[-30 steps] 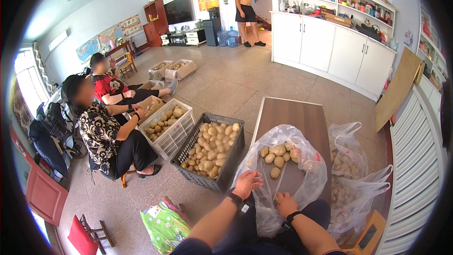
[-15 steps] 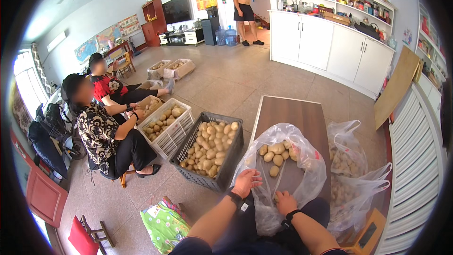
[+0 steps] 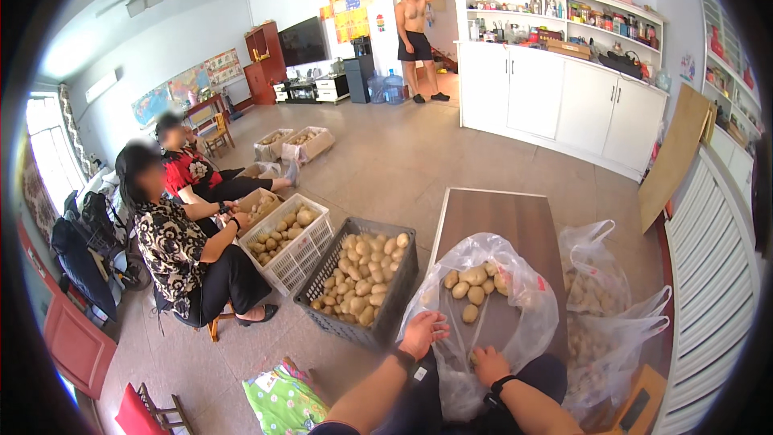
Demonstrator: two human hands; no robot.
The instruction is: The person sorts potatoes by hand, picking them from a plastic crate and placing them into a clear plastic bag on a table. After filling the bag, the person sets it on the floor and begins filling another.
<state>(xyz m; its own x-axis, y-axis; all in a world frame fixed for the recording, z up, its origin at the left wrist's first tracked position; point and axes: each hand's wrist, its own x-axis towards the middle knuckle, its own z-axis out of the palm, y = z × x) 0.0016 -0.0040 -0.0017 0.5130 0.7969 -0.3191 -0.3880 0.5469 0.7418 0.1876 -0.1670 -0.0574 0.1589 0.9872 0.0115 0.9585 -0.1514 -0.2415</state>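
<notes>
A clear plastic bag [image 3: 527,306] lies spread across the brown table in front of me, its mouth toward me. Several potatoes [image 3: 477,280] sit loose inside it, toward the far end. My left hand [image 3: 424,333] is at the bag's left edge, palm turned inward and fingers apart, with nothing seen in it. Lower down, my right hand [image 3: 489,366] reaches into the near part of the bag. Its fingers are curled down around something small and yellowish, mostly hidden by the hand.
Left of the table stand a dark crate [image 3: 354,274] and a white crate [image 3: 310,246], both full of potatoes. Filled clear bags [image 3: 600,346] crowd the table's right side. Two people [image 3: 181,246] sit at the left; another person [image 3: 419,32] stands in the far doorway.
My view has tilted up a little, so the room sits lower in the picture. Both my hands keep nearly the same place at the bag.
</notes>
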